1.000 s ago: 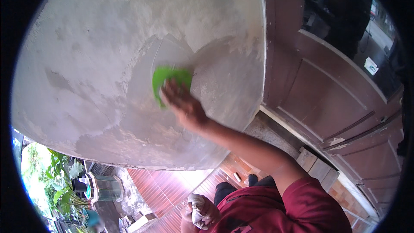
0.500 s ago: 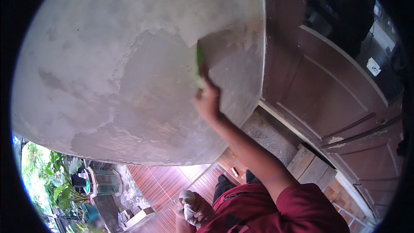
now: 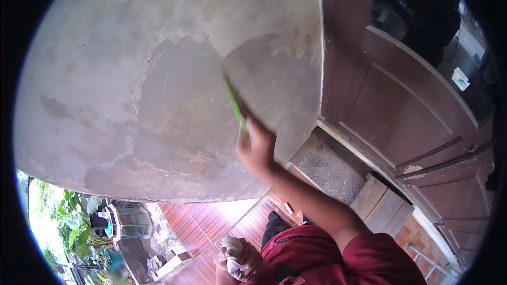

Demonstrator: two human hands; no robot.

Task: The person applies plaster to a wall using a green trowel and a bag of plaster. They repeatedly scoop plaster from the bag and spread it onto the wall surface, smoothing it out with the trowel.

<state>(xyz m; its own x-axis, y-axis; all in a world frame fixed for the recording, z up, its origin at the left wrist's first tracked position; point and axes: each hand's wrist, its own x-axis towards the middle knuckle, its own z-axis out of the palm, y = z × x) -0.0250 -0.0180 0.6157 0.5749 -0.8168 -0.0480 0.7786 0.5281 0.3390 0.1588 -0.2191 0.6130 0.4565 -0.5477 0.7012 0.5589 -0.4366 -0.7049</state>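
Observation:
My right hand [image 3: 257, 148] is closed around a thin, flat green tool [image 3: 235, 103], seen nearly edge-on and blurred, like a plastering float or scraper. The tool lies against the grey plastered wall [image 3: 174, 89], over a darker, smoother patch that looks damp. Ragged edges of this patch show against the paler plaster to the left and above. Low in front of my body, my left hand [image 3: 248, 258] is closed around a crumpled whitish cloth-like bundle [image 3: 235, 258]. Whether it is a rag or a bag, I cannot tell.
A brown wooden door [image 3: 391, 111] with dark glass borders the wall on the right. Below it are a patterned step [image 3: 330, 166] and wooden boards [image 3: 380, 206]. Reddish tiles [image 3: 195, 221] cover the floor. At lower left stand green plants [image 3: 74, 221] and a glass-sided tank [image 3: 132, 222].
My right hand and the green tool have moved down along the wall, and the tool's tip has swung left. My left hand still holds the bundle in nearly the same place.

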